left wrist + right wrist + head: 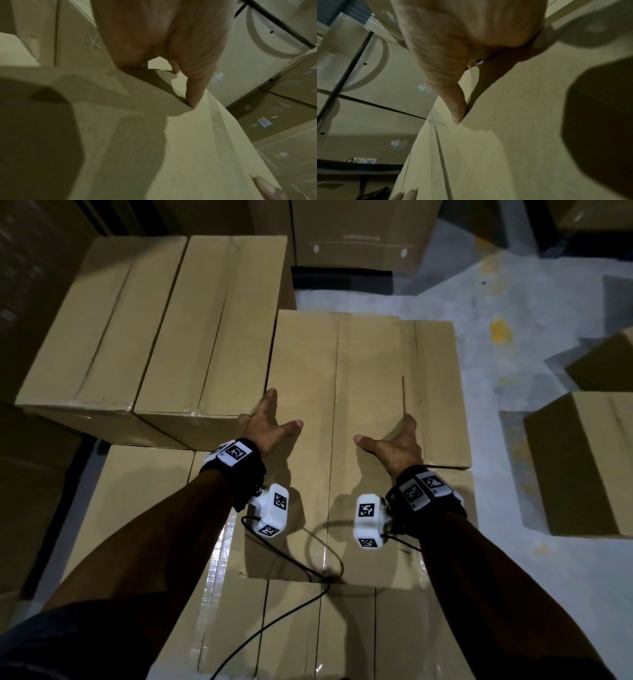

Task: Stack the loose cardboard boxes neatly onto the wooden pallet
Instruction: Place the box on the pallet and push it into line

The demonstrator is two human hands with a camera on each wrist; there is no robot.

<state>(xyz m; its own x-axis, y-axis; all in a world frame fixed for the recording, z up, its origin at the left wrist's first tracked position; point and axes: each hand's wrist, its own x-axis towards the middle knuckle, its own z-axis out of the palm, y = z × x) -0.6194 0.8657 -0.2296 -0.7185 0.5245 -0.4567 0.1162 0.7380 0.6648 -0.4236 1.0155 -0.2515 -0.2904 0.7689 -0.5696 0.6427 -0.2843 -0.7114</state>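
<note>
A large brown cardboard box lies on top of a lower layer of boxes in the middle of the head view. My left hand rests flat on its top by the left edge, fingers spread. My right hand lies flat on the top further right, thumb pointing inward. In the left wrist view the thumb touches the box top. The right wrist view shows the thumb on the same surface. Neither hand curls round anything. No wooden pallet is in view.
Two taped boxes stand side by side at the left, level with the top box. Loose boxes sit on the grey floor at the right. Another stack stands at the back. Black cables trail across the box tops.
</note>
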